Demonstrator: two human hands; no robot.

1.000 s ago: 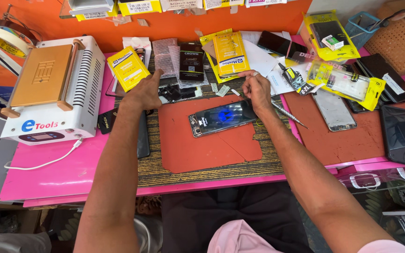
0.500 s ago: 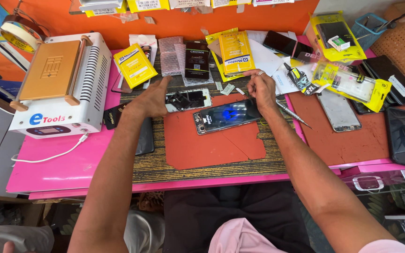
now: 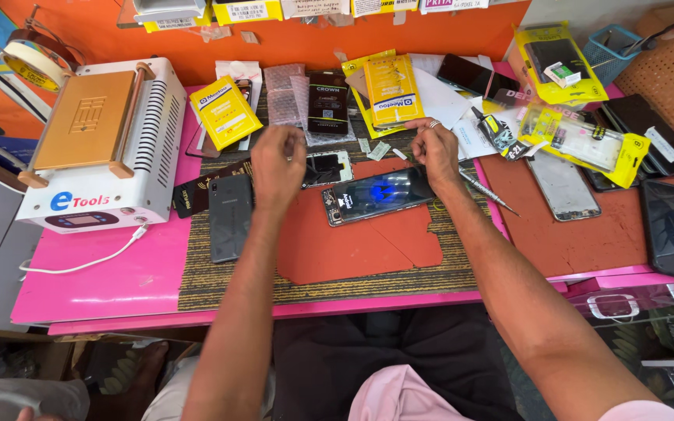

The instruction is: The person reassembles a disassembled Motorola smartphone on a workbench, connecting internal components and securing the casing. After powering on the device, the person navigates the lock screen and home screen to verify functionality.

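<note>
A dark phone [image 3: 376, 195] lies screen up and slightly tilted on a red-brown mat [image 3: 352, 242]. My right hand [image 3: 433, 146], with a ring on one finger, hovers at the phone's upper right corner, and its fingertips are drawn together and point away from me. My left hand [image 3: 278, 165] is raised over the mat's upper left, back to the camera, fingers curled in. Just right of it lies a small opened phone part [image 3: 329, 166]. I see nothing in either hand, but the fingertips are partly hidden.
A grey phone back [image 3: 230, 216] and a black case [image 3: 196, 195] lie left of the mat. A white heating machine [image 3: 103, 148] stands at far left. Yellow packets [image 3: 230, 113], a screwdriver [image 3: 487, 192], more phones [image 3: 562, 185] and a second mat [image 3: 587, 234] fill the back and right.
My left hand has lifted off the table and moved right, over the mat. My right hand has come off the phone's edge and risen slightly. The phone has stayed in place.
</note>
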